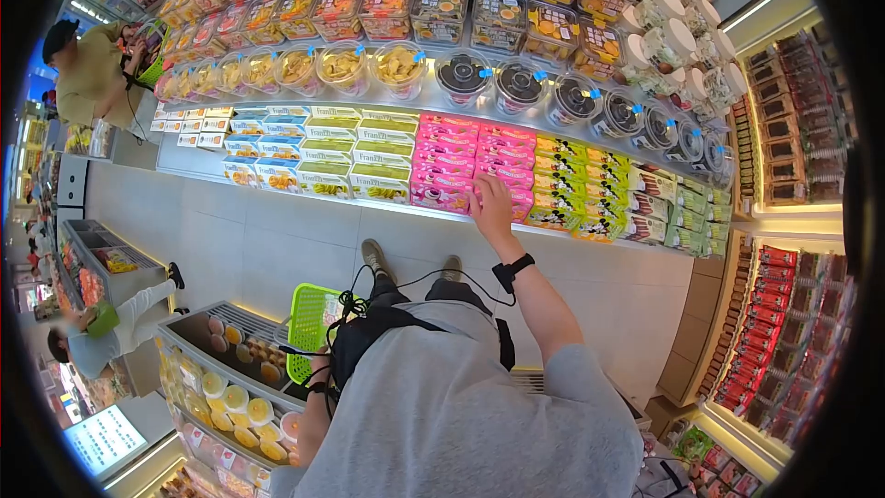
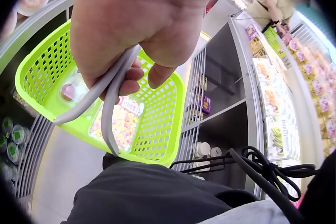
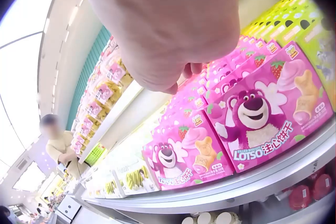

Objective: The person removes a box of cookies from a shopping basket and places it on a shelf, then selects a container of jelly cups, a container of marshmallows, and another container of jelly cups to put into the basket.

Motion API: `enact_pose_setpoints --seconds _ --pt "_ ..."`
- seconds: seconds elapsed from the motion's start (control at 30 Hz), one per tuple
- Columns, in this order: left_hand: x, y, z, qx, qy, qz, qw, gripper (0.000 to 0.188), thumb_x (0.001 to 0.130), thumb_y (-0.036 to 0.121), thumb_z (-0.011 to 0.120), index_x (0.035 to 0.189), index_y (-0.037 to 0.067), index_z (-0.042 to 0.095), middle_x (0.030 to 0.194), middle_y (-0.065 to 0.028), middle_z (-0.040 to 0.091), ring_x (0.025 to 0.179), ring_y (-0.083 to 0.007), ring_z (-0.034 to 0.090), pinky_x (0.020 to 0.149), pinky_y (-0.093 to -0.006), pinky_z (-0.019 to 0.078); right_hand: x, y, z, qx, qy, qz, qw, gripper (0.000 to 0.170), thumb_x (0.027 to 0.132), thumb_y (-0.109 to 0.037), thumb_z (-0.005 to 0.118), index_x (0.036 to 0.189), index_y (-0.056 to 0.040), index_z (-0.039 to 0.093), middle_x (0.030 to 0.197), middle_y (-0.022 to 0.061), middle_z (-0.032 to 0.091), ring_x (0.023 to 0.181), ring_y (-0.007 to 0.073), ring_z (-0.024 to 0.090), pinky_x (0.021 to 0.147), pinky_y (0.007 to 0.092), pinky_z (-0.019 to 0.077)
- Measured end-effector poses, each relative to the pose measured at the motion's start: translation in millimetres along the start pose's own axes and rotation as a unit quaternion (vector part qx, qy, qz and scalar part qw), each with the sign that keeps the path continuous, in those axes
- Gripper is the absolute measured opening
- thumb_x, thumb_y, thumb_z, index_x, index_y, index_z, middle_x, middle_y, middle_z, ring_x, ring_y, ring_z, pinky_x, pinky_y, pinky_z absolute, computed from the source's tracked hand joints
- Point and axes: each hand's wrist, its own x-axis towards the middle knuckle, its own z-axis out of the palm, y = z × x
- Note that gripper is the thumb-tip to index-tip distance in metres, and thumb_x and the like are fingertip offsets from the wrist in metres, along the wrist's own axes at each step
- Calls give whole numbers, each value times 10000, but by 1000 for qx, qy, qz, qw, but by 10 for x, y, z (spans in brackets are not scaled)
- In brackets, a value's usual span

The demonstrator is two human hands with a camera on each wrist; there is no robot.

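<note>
Pink Lotso biscuit boxes (image 1: 445, 161) (image 3: 262, 113) stand in rows on the shelf. Over their tops, in the head view, the right hand (image 1: 491, 206) reaches with bent fingers; in the right wrist view this hand (image 3: 163, 35) is above the rows and hides its own fingertips, so contact is unclear. The left hand (image 2: 139, 19) grips the grey handles (image 2: 107, 90) of a green basket (image 2: 157, 142), which hangs low beside the body in the head view. In it lie a tub of small pink and yellow pieces (image 2: 119, 124) and a clear round-lidded container (image 2: 73, 91).
White Franzzi boxes (image 1: 327, 184) are left of the pink ones, yellow-green boxes (image 1: 558, 198) right. Round tubs (image 1: 399, 69) line the tier above. A refrigerated case (image 1: 240, 350) stands by the basket. Black cables (image 1: 350, 309) hang at the waist. One person (image 1: 92, 74) stands at the far left.
</note>
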Motion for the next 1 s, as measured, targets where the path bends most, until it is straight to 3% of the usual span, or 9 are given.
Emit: enact_pose_setpoints --seconds 0.23,0.33,0.47,0.53,0.67,0.73,0.77,0.83,1.0 --pt "14 37 -2 18 -11 -1 1000 148 842 155 660 818 31 584 639 -90 527 544 -207 547 476 -347 428 -36 -133 -856 55 46 65 995 225 814 -81 669 1029 -35 620 1024 121 624 973 313 598 845 394 473" --pt "44 102 47 29 -13 2 999 149 842 154 660 813 31 583 639 -91 530 545 -208 550 475 -347 427 199 -476 -1417 151 61 158 974 190 803 -56 684 984 -30 635 961 110 643 873 282 627 764 346 494" --pt "94 162 224 37 -2 21 999 150 842 154 660 806 31 583 638 -92 534 546 -208 554 473 -346 427 567 -1524 -2204 214 28 -101 971 139 766 -39 737 873 -36 649 920 80 649 759 237 612 673 331 484" --pt "90 154 285 36 7 48 998 151 842 154 660 802 31 583 638 -93 536 546 -208 556 472 -346 427 670 -2047 -2561 320 -63 -229 917 154 757 -56 759 846 -37 635 896 81 638 719 228 608 615 332 469" --pt "-143 456 231 57 28 105 992 155 843 155 658 794 31 579 630 -91 534 535 -207 552 466 -344 422 782 -2890 -2959 535 -198 -343 746 129 818 -99 688 869 -15 603 751 70 542 656 243 601 532 338 448" --pt "-496 534 543 109 32 146 983 162 845 158 653 786 30 572 613 -84 526 511 -203 541 456 -340 412 852 -3204 -3143 484 -244 -401 739 86 849 -105 644 919 -56 657 991 76 628 762 224 619 540 283 478" --pt "-835 557 619 134 33 164 977 166 846 160 651 782 30 569 604 -81 522 499 -202 535 451 -338 408 842 -3374 -3278 492 -243 -401 734 86 849 -105 644 919 -56 657 991 76 628 762 224 619 540 283 478" --pt "-1434 511 681 178 28 197 964 174 848 163 646 773 30 562 587 -75 514 475 -199 524 441 -334 398 786 -3640 -3482 446 -298 -363 762 299 733 -374 738 759 -103 615 722 16 606 559 234 504 439 375 453" --pt "-1258 355 497 175 -17 271 946 200 849 172 636 731 43 540 532 -53 488 417 -191 494 410 -320 366 807 -3805 -3347 447 -337 -396 728 227 688 -292 717 721 -104 595 681 13 552 550 219 493 424 369 421"
